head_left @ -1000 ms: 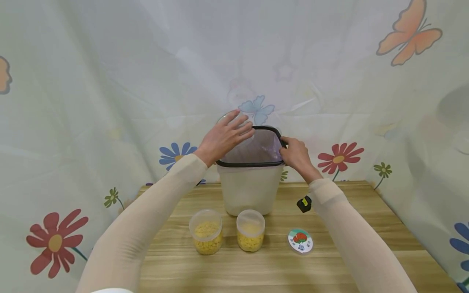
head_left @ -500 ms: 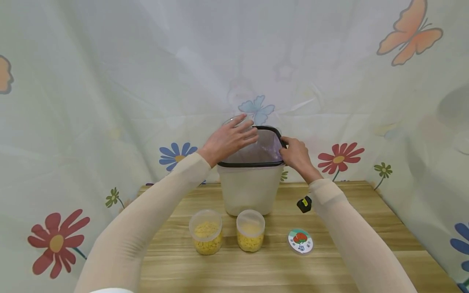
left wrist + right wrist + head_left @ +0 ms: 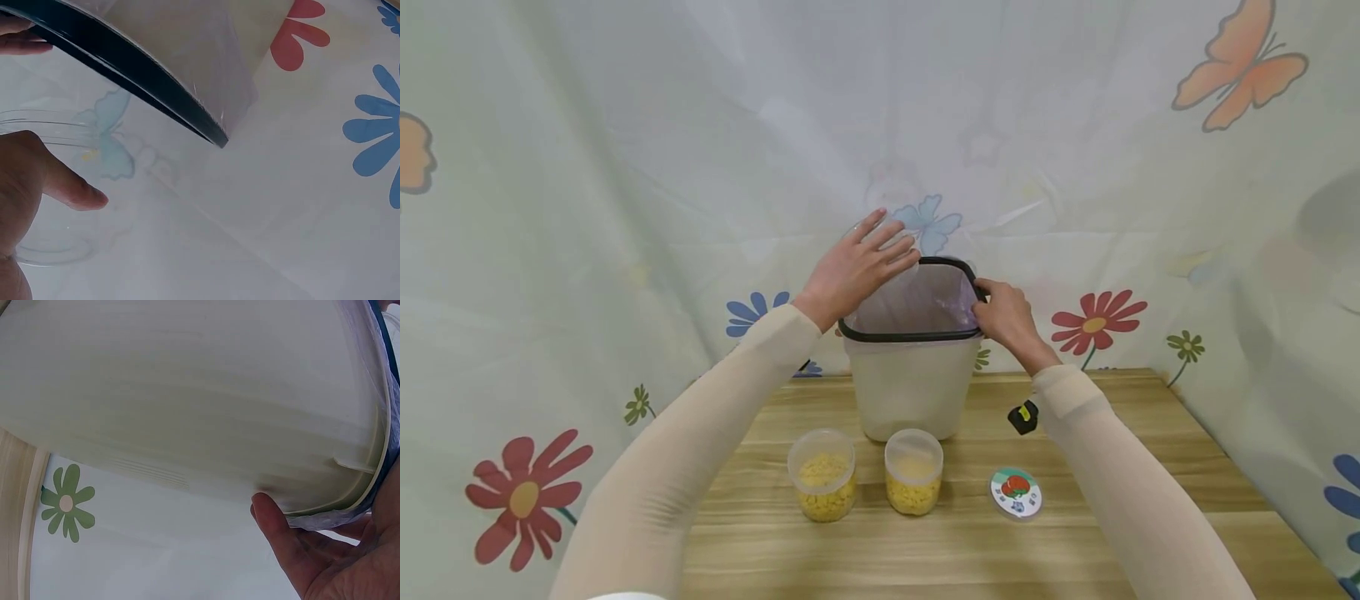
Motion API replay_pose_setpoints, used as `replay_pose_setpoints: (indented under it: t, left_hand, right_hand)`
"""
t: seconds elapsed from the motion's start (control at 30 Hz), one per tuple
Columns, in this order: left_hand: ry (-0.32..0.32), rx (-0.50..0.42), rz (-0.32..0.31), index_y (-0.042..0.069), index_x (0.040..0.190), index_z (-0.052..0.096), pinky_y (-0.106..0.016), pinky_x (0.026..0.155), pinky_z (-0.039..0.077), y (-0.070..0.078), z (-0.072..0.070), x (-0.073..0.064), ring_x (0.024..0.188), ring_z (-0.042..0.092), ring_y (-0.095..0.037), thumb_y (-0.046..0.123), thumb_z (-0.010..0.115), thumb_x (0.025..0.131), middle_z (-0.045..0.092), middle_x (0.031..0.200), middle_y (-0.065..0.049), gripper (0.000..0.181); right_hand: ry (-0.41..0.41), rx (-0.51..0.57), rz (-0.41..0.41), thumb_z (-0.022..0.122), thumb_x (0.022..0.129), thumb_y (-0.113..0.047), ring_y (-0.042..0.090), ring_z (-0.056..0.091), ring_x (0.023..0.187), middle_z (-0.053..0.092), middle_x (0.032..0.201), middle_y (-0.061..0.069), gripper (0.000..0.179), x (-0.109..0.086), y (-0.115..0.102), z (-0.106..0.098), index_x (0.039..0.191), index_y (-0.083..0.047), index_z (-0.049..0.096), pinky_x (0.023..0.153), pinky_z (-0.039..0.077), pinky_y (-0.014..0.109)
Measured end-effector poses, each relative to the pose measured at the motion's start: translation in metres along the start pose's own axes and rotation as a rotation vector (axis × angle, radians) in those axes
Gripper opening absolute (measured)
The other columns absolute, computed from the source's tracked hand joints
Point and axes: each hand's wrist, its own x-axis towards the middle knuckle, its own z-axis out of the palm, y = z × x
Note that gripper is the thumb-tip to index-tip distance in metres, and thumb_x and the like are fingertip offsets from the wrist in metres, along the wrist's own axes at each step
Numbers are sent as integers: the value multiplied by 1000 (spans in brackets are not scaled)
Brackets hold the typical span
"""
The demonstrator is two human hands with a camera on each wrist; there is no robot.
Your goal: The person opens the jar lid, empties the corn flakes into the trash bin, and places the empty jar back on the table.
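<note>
My left hand [image 3: 853,267] is raised over the left side of a pale trash bin [image 3: 910,383]. It holds a clear jar [image 3: 65,240], mostly hidden behind the hand in the head view. In the left wrist view, the thumb lies along the jar, and the jar's ringed end faces the bin's black rim [image 3: 137,69]. A thin purplish bag [image 3: 953,300] lines the bin. At the right, my right hand [image 3: 1006,317] pinches the bin's edge together with the bag; its thumb [image 3: 272,515] is outside, under the edge in the right wrist view.
Two translucent tubs of yellow bits, a left tub [image 3: 823,496] and a right tub [image 3: 913,493], stand before the bin on the wooden table [image 3: 940,558]. A round lid [image 3: 1015,493] with a tomato picture lies to their right. Near the right sleeve is a small black object [image 3: 1022,418].
My left hand with the jar dipped slightly down and right, then came back up and left. The right hand stays on the bin's edge.
</note>
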Motion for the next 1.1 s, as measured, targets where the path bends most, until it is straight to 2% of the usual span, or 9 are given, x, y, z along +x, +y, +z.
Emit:
replay_pose_setpoints:
  t: [0.27,0.4,0.6,0.73,0.83,0.93,1.1]
  left_hand:
    - [-61,25,75,29,157,16,-49,126,3,13,7,-4,152,18,-23,8,70,89,24,163,1,89]
    - [-74,9,85,28,158,16,-49,125,3,17,12,-6,153,18,-24,11,71,89,23,163,1,89]
    - [-54,-84,49,25,157,20,-49,125,4,14,15,-9,151,22,-27,19,75,86,27,161,-3,90]
    - [-50,-125,22,23,157,21,-50,125,5,11,16,-10,150,22,-28,18,76,84,27,161,-5,91]
    - [-64,-144,0,20,158,19,-50,125,6,10,17,-12,151,21,-29,28,81,79,25,162,-6,101]
    - [-60,-166,-31,18,157,20,-49,125,9,10,18,-13,150,23,-30,37,84,74,27,161,-6,107]
    - [-27,-197,-80,17,156,23,-49,125,13,9,21,-15,148,26,-30,41,84,73,31,159,-6,106]
  right_hand:
    - [-6,8,-3,46,93,-13,26,67,69,54,141,21,55,0,-1,2,147,-6,44,56,54,29]
    - [-7,1,-2,46,93,-14,24,65,67,55,140,20,55,1,-2,3,147,-6,45,55,52,28]
    - [-3,-31,-2,47,92,-17,30,54,80,56,141,19,56,1,-2,3,147,-8,45,60,38,32]
    - [-10,-33,13,50,93,-21,34,56,95,54,143,19,56,1,-2,3,148,-9,44,69,40,37]
    - [-10,-45,29,51,93,-24,35,58,101,54,143,18,56,2,-2,2,148,-11,45,75,43,40]
    - [-3,-57,34,52,93,-25,36,58,98,52,145,18,56,2,-1,2,147,-12,46,72,43,40]
    - [18,-84,27,52,92,-27,29,53,72,54,142,21,55,2,0,1,145,-13,48,55,38,33]
